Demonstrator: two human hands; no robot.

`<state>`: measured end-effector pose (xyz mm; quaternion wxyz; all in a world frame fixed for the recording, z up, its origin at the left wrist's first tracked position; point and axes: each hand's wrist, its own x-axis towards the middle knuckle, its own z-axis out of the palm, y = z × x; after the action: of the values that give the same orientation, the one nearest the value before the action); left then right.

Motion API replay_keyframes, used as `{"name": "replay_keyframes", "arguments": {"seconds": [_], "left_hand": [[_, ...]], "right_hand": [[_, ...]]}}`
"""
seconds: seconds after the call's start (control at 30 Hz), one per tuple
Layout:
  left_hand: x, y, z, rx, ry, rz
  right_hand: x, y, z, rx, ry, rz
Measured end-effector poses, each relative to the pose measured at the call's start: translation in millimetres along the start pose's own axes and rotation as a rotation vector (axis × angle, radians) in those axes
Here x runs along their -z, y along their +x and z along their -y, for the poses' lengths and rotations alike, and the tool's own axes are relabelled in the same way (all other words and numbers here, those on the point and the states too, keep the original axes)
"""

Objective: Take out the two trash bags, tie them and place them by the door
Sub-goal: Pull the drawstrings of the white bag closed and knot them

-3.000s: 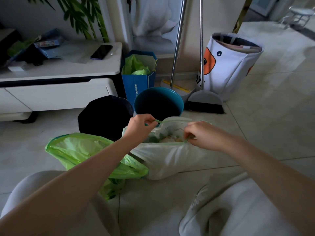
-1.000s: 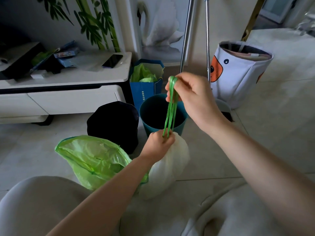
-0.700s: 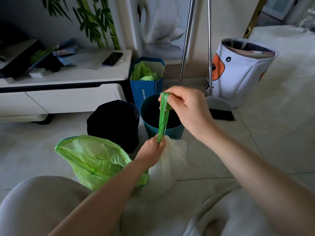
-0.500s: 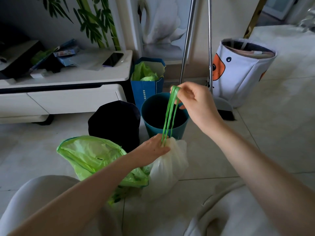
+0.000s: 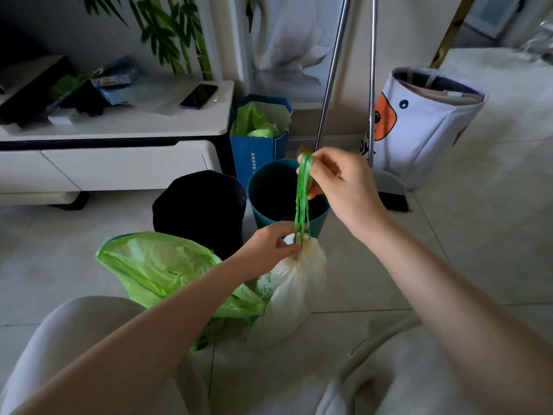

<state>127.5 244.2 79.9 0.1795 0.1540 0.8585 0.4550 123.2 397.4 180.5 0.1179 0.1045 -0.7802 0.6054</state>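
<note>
A white trash bag (image 5: 294,290) stands on the floor tiles with its mouth cinched shut. Green drawstrings (image 5: 302,199) rise taut from its neck. My right hand (image 5: 341,187) holds the top loops of the strings pinched, above the bag. At the bag's gathered neck, my left hand (image 5: 269,247) pinches where the strings come out. A green trash bag (image 5: 158,266) lies to the left with its mouth open, partly under my left forearm.
Behind the bags stand a black bin (image 5: 199,209) and an empty teal bin (image 5: 276,194). A blue paper bag (image 5: 258,139) with green plastic, a broom and dustpan (image 5: 389,187), and a white fabric basket (image 5: 425,124) line the wall. A low white cabinet (image 5: 119,151) is at left.
Three seconds ago both hands pulled the strings at the open mouth of the white bag. Now its mouth is cinched and my right hand has lifted the strings up; it shifted slightly since.
</note>
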Motion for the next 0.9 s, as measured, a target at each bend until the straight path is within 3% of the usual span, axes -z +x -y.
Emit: {"name": "replay_keyframes", "arguments": {"seconds": [0.17, 0.33, 0.47, 0.73, 0.9], "left_hand": [[4, 7, 2, 0.022, -0.040, -0.033], [8, 0, 3, 0.100, -0.378, -0.193], [11, -4, 7, 0.163, -0.665, -0.230], [16, -7, 18, 0.255, -0.867, -0.277], [17, -7, 17, 0.269, -0.841, -0.244]], "right_hand": [[8, -1, 3, -0.030, 0.047, -0.006], [25, 2, -2, -0.132, 0.084, -0.147], [40, 4, -7, -0.252, 0.142, -0.221], [47, -2, -6, -0.354, 0.157, -0.145], [52, -4, 1, -0.352, 0.160, -0.061]]}}
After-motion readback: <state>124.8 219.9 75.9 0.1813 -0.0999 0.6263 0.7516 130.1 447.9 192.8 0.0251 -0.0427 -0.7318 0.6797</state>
